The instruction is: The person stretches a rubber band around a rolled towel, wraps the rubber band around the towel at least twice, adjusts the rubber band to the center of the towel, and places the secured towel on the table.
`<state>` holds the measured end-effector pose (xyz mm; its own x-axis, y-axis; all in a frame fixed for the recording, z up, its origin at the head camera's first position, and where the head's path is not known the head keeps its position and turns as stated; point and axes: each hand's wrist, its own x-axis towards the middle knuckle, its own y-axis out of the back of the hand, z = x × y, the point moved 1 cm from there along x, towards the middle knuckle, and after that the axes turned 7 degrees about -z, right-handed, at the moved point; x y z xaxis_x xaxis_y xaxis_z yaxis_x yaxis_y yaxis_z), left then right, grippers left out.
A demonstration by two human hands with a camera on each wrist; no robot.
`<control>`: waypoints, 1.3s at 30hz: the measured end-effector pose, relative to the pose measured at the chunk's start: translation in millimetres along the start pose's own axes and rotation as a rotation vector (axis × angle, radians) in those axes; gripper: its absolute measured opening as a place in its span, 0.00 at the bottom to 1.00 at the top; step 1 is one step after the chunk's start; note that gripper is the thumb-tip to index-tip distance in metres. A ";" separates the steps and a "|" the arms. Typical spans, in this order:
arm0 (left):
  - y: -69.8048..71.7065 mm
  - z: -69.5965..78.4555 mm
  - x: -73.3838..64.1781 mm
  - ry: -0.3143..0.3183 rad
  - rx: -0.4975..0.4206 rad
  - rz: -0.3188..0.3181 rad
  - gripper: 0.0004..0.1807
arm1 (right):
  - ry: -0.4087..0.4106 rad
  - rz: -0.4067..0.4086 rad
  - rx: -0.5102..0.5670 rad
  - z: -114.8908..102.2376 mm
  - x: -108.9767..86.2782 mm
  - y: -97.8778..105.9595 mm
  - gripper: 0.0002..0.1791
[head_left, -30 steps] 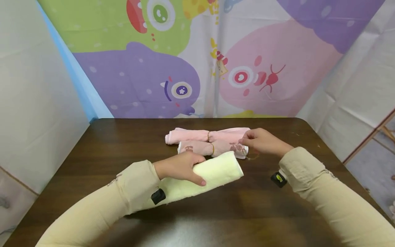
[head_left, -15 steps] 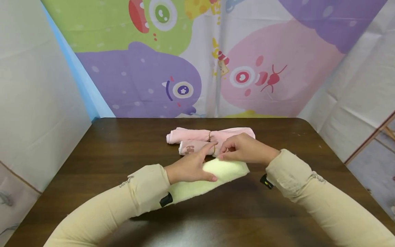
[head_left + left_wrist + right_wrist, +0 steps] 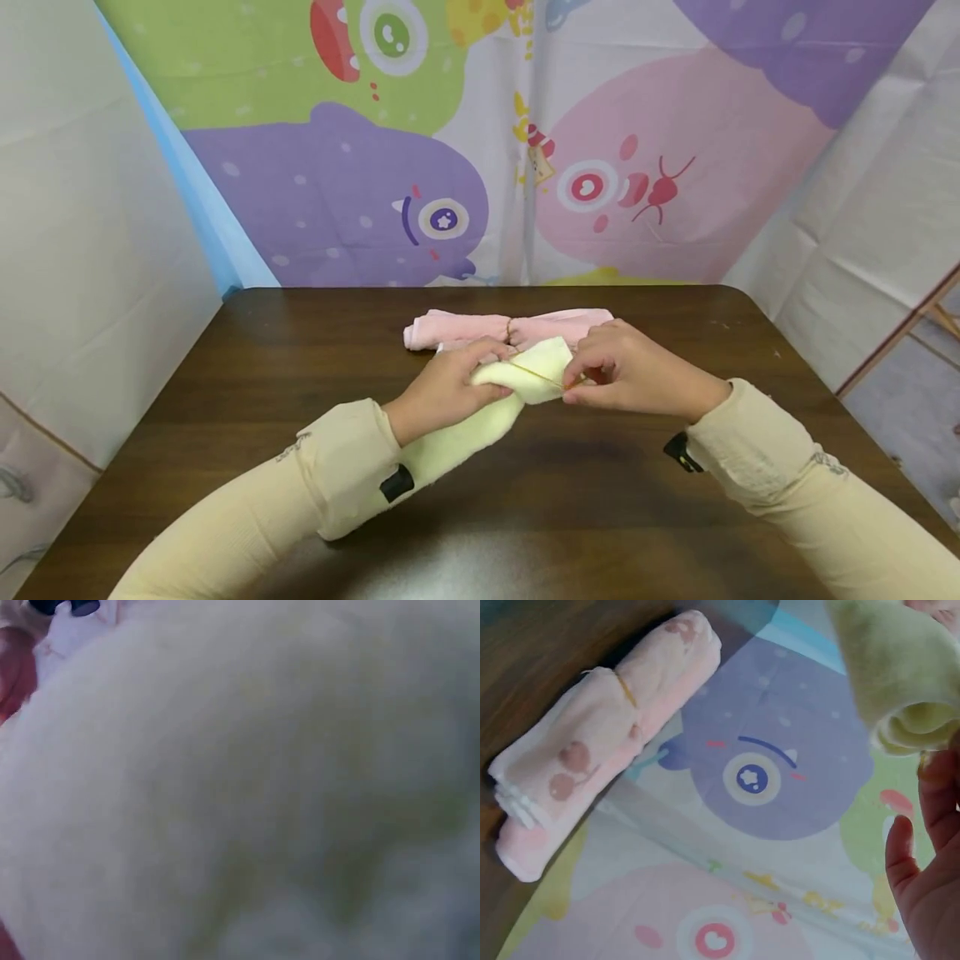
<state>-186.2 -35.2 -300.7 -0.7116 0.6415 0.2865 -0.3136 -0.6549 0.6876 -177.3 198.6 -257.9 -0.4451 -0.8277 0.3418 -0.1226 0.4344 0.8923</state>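
Observation:
A pale yellow towel (image 3: 465, 442), rolled up, is gripped by my left hand (image 3: 438, 396) with the thumb and fingers across it. Over its far end, in front of my left fingers, runs a thin yellow-brown rubber band (image 3: 536, 373), stretched taut. My right hand (image 3: 641, 371) pinches the band between thumb and fingertips at the towel's right end. The towel is squeezed and bent where my left hand grips. In the right wrist view the spiral end of the yellow towel shows at the upper right. Blurred towel fabric fills most of the left wrist view.
Behind the hands a pink rolled towel (image 3: 465, 329) lies on the brown table (image 3: 300, 350), banded at its middle. A cherry-printed rolled towel (image 3: 577, 757) lies beside it, mostly hidden in the head view. A cartoon curtain (image 3: 360, 183) hangs behind the table.
My right hand has come from beside the pink towels to the yellow towel's end and then drawn the rubber band out to the right. The yellow towel's right end has tilted up.

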 end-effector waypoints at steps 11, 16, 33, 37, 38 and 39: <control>11.8 7.6 -8.3 -0.158 -0.279 0.120 0.11 | -0.096 0.092 0.285 10.3 -21.0 -15.6 0.16; 12.4 6.8 -4.9 -0.009 -0.283 0.248 0.11 | 0.058 0.244 0.186 0.9 -16.3 -49.3 0.04; 6.6 -3.1 10.0 0.176 -0.102 0.361 0.09 | 0.029 0.637 -0.188 -9.0 10.4 -81.1 0.14; 11.3 -2.0 8.5 0.168 -0.109 0.451 0.08 | -0.108 0.690 -0.205 -6.0 6.5 -77.2 0.08; 12.0 -1.8 8.6 0.173 -0.115 0.458 0.07 | -0.158 0.671 -0.246 -6.6 6.5 -77.2 0.11; 12.6 -1.4 8.9 0.179 -0.122 0.465 0.07 | -0.211 0.635 -0.291 -7.7 6.7 -77.9 0.12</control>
<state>-197.3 -38.2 -290.4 -0.8865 0.1998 0.4174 -0.0017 -0.9034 0.4288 -163.9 156.4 -322.8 -0.5172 -0.3482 0.7818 0.4444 0.6714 0.5930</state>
